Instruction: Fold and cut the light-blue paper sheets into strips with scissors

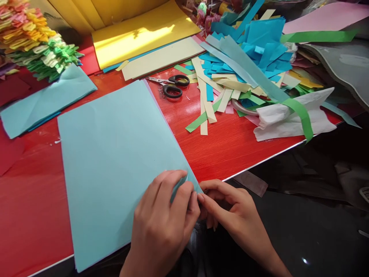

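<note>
A large light blue sheet [112, 154] lies on the red table, with a thin lilac edge showing beneath its right side. Its near right corner reaches past the table's front edge. My left hand [165, 219] is on the sheet near that corner, fingers curled over a slightly lifted bit of blue paper. At the corner tip, my right hand [233, 211] pinches the sheet between thumb and forefinger. The other fingers of my right hand are bent below it, partly hidden.
Black-handled scissors [173, 85] lie beyond the sheet. A heap of blue, cream and green paper strips [245, 69] covers the back right. Yellow sheets [141, 34], folded blue paper [49, 100] and a ruffled paper stack [37, 38] stand behind and left.
</note>
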The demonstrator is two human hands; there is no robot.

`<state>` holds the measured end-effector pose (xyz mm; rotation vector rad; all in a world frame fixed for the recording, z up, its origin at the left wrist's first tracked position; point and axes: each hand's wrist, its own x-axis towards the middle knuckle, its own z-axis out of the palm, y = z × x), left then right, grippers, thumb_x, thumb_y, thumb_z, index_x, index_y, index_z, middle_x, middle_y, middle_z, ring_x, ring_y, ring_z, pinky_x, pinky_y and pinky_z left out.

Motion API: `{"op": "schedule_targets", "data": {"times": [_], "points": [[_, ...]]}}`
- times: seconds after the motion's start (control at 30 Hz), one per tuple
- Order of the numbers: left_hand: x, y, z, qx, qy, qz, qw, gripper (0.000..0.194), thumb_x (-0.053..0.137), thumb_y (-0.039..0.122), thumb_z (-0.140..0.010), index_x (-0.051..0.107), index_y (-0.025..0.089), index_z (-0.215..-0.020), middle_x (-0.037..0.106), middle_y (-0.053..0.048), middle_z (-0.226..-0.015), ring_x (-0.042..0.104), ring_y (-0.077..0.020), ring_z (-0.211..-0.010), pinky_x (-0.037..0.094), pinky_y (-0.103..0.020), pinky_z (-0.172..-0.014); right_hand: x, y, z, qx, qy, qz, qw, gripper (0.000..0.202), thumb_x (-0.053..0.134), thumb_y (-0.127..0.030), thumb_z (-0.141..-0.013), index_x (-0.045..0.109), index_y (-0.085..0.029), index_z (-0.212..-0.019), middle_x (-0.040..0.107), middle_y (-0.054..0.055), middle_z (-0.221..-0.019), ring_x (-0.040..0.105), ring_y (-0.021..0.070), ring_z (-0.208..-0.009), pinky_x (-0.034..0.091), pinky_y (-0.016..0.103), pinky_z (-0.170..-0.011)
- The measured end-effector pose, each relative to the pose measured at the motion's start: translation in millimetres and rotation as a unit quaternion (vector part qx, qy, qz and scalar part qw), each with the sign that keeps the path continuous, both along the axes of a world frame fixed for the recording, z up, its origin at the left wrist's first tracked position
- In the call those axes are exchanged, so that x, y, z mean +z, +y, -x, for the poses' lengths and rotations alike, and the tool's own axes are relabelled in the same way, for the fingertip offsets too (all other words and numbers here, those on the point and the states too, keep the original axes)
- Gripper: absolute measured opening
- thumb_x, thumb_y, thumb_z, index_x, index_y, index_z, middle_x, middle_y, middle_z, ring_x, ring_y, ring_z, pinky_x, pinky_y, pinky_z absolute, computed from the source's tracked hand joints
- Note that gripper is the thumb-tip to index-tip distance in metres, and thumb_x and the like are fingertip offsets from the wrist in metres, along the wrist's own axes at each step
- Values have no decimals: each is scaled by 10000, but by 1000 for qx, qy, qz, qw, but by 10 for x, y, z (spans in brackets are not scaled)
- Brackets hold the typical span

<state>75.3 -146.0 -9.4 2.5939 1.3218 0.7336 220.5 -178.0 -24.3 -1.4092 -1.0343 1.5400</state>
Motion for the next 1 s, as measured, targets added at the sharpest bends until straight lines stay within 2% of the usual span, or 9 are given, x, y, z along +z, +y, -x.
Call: {"op": "schedule_targets", "data": {"times": [0.1,0.23,0.3,0.47,0.57,0.63,0.8,1.0], "points": [[17,-84,-30,9,23,-64,998,164,607,77,-727,568,113,-883,649,-88,-902,611,-205,-881,493,-298,-762,13,14,-7,0,21,19,1000,97,571,-266,-813,584,-174,-840,570,-46,-537,497,65,-430,408,160,-429],[65,-160,-30,121,8,-102,987,189,580,47,-751,556,137,-916,656,-27,-795,635,-133,-761,502,-227,-713,-4,9,-1,-4,35,45,998,177,534,-341,-835,560,-169,-804,574,-36,-528,490,66,-408,390,163,-399],[63,-156,-22,146,-4,-92,985,202,557,40,-766,547,165,-924,652,-8,-776,636,-125,-724,508,-224,-672,-11,5,5,-6,40,55,998,214,529,-374,-833,549,-167,-784,569,-34,-520,488,66,-402,384,162,-389],[-9,-109,23,83,-15,-80,993,213,583,47,-754,539,153,-933,656,-28,-813,642,-136,-754,508,-221,-700,10,24,-10,0,53,68,996,256,539,-410,-817,570,-156,-806,589,-15,-551,506,75,-413,396,168,-388],[-43,-111,58,79,-20,-61,995,227,580,58,-762,540,165,-959,656,-26,-844,639,-136,-770,509,-227,-712,37,48,-30,41,77,84,993,275,530,-409,-822,589,-150,-892,608,-3,-571,516,79,-411,395,169,-382],[-56,-113,77,76,-31,-48,995,258,572,52,-767,537,173,-993,652,-23,-866,632,-132,-776,508,-229,-710,48,59,-25,49,77,89,992,268,522,-409,-827,589,-150,-849,592,-13,-536,497,69,-391,378,161,-376],[-38,-80,115,8,-45,-7,999,296,521,14,-784,576,181,-1022,626,-43,-926,602,-128,-837,485,-231,-727,38,51,37,7,28,73,997,263,537,-408,-821,570,-162,-735,518,-55,-436,409,37,-344,317,139,-357],[44,-44,192,-43,-33,59,997,303,578,99,-772,544,138,-1070,609,-77,-992,567,-179,-943,487,-280,-796,27,49,61,-8,-2,69,998,293,549,-422,-808,525,-168,-663,514,-52,-425,419,45,-350,323,150,-365]]}}
